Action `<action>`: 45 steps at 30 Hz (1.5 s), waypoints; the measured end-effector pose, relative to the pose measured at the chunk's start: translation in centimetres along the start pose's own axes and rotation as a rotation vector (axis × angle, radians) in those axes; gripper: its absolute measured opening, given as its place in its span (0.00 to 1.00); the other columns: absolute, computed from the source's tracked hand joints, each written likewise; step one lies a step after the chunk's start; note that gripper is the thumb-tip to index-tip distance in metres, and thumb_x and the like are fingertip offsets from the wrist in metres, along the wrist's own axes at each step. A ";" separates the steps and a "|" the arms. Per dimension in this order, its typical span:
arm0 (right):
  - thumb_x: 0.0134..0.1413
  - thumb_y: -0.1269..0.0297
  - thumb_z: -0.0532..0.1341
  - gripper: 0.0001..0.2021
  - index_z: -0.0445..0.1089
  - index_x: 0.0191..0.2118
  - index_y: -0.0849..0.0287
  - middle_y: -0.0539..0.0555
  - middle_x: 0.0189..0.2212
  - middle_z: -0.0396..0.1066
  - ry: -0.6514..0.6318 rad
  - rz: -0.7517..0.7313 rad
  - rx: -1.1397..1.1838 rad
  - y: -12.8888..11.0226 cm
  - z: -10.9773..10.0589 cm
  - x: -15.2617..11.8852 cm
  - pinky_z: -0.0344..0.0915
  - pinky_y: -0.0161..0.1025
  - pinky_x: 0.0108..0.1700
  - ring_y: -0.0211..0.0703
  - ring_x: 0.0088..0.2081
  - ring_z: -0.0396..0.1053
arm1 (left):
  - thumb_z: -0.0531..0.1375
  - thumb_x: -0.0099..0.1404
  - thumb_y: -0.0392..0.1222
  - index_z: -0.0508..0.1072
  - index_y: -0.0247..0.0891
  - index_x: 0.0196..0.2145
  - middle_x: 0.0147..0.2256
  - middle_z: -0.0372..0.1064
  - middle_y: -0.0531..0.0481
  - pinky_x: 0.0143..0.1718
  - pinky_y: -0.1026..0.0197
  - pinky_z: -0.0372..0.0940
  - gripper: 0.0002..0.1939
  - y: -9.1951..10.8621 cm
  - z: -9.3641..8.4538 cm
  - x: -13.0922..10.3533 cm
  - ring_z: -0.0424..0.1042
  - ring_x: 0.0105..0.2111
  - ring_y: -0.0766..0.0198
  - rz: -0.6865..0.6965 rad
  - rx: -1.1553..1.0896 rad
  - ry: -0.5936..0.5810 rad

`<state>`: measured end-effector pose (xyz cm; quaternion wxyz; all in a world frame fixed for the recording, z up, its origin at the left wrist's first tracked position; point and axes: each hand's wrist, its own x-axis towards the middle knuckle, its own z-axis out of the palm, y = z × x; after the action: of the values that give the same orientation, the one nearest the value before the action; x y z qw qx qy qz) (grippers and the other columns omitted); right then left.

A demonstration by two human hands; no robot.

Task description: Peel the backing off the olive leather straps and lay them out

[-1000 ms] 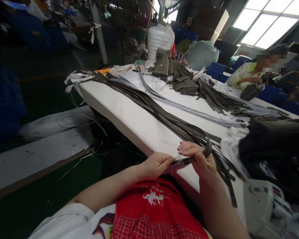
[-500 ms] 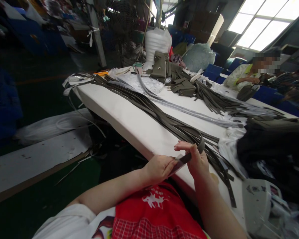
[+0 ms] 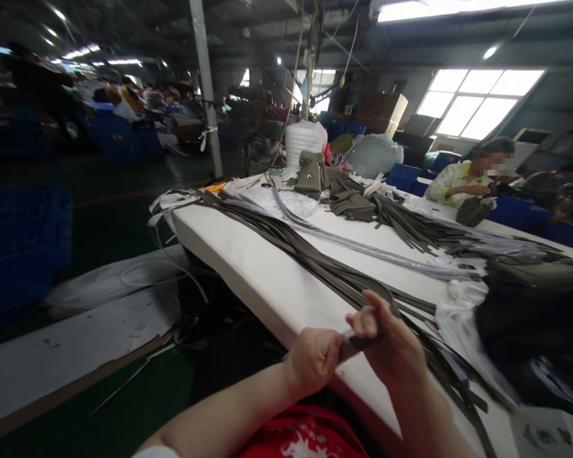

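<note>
My left hand (image 3: 314, 357) is closed around the end of a dark strap, with a piece of clear wrap at it. The strap (image 3: 363, 342) runs from that fist into my right hand (image 3: 392, 340), whose fingers are bent round it, the upper ones partly raised and blurred. Both hands are just above the near edge of the white table (image 3: 267, 299). Beside and beyond them a long bundle of dark straps (image 3: 286, 245) lies along the table, its loose ends reaching past my right wrist.
Grey-green bags (image 3: 310, 175) and plastic-wrapped straps (image 3: 363, 245) lie farther back. Black fabric (image 3: 535, 324) is at the right, a white board (image 3: 81, 343) at the lower left, a metal post (image 3: 205, 89) beyond. Another person (image 3: 463, 181) sits across the table.
The view has tilted up, showing more ceiling. My hands still hold the strap between them; the right hand's fingers have shifted and sit closer to my left fist.
</note>
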<state>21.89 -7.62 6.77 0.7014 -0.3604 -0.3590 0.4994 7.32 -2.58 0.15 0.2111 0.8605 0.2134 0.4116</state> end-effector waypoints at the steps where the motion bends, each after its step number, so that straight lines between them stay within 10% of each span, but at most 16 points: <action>1: 0.54 0.56 0.66 0.13 0.77 0.45 0.50 0.44 0.17 0.63 0.009 -0.061 0.070 -1.3 -0.4 0.1 0.70 0.40 0.41 0.33 0.22 0.64 | 0.38 0.75 0.43 0.61 0.39 0.21 0.17 0.63 0.52 0.22 0.65 0.56 0.26 -0.2 0.0 -0.4 0.63 0.17 0.68 0.004 -0.005 -0.015; 6: 0.56 0.63 0.66 0.13 0.75 0.48 0.51 0.40 0.14 0.55 0.094 -0.266 0.081 -5.0 -2.6 0.6 0.69 0.32 0.35 0.27 0.14 0.52 | 0.36 0.75 0.47 0.60 0.39 0.19 0.15 0.61 0.53 0.20 0.67 0.55 0.29 -1.1 0.4 -1.6 0.62 0.16 0.70 -0.054 -0.063 -0.108; 11: 0.56 0.52 0.64 0.14 0.79 0.41 0.57 0.54 0.26 0.75 0.103 -0.153 -0.380 -2.8 -3.5 2.2 0.71 0.44 0.42 0.44 0.31 0.73 | 0.35 0.75 0.49 0.70 0.37 0.22 0.18 0.71 0.50 0.25 0.68 0.63 0.34 -0.8 -0.1 -0.3 0.70 0.19 0.68 -0.145 -0.172 -0.135; 17: 0.62 0.44 0.54 0.24 0.79 0.39 0.57 0.58 0.40 0.78 -0.012 -0.135 -0.724 -0.2 -2.0 2.2 0.69 0.49 0.50 0.51 0.43 0.74 | 0.36 0.75 0.52 0.74 0.36 0.26 0.21 0.74 0.49 0.30 0.67 0.67 0.35 -0.3 -0.9 2.0 0.74 0.22 0.68 -0.207 -0.259 -0.092; 22: 0.59 0.43 0.57 0.24 0.77 0.47 0.57 0.57 0.40 0.78 -0.117 0.070 -0.553 2.2 -0.7 1.6 0.66 0.38 0.23 0.39 0.24 0.68 | 0.36 0.75 0.51 0.73 0.35 0.23 0.17 0.71 0.50 0.29 0.66 0.67 0.36 -0.5 -0.3 2.4 0.71 0.18 0.69 -0.165 -0.239 -0.055; 28: 0.57 0.45 0.61 0.22 0.79 0.41 0.59 0.59 0.38 0.79 0.111 -0.018 -0.302 -0.1 -2.8 4.2 0.66 0.49 0.53 0.51 0.45 0.74 | 0.37 0.75 0.51 0.75 0.36 0.24 0.18 0.72 0.51 0.28 0.66 0.66 0.35 -1.3 0.3 1.6 0.71 0.19 0.68 -0.258 -0.197 -0.101; 35: 0.57 0.45 0.60 0.22 0.77 0.47 0.57 0.59 0.45 0.77 -0.087 0.221 -0.386 3.7 -1.1 1.8 0.64 0.39 0.28 0.41 0.29 0.68 | 0.36 0.76 0.49 0.72 0.36 0.22 0.18 0.71 0.51 0.29 0.66 0.66 0.34 -1.2 0.4 2.3 0.71 0.19 0.68 -0.208 -0.171 -0.036; 40: 0.50 0.57 0.68 0.14 0.76 0.42 0.56 0.46 0.22 0.67 0.103 0.091 0.073 0.9 -2.9 3.9 0.68 0.43 0.44 0.37 0.27 0.66 | 0.37 0.76 0.49 0.70 0.38 0.19 0.16 0.69 0.52 0.27 0.66 0.65 0.35 -1.4 0.9 0.9 0.70 0.19 0.67 -0.238 -0.113 -0.063; 45: 0.53 0.53 0.67 0.12 0.77 0.37 0.57 0.41 0.15 0.52 0.125 -0.005 0.009 -1.1 -3.6 5.3 0.66 0.42 0.46 0.32 0.20 0.58 | 0.37 0.76 0.49 0.74 0.37 0.23 0.17 0.71 0.52 0.26 0.66 0.64 0.34 -1.6 1.3 0.7 0.71 0.19 0.68 -0.261 -0.182 -0.126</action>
<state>26.76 -3.34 6.73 0.7254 -0.3867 -0.3129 0.4757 8.42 -1.12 -1.05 0.3528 0.8270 0.2714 0.3434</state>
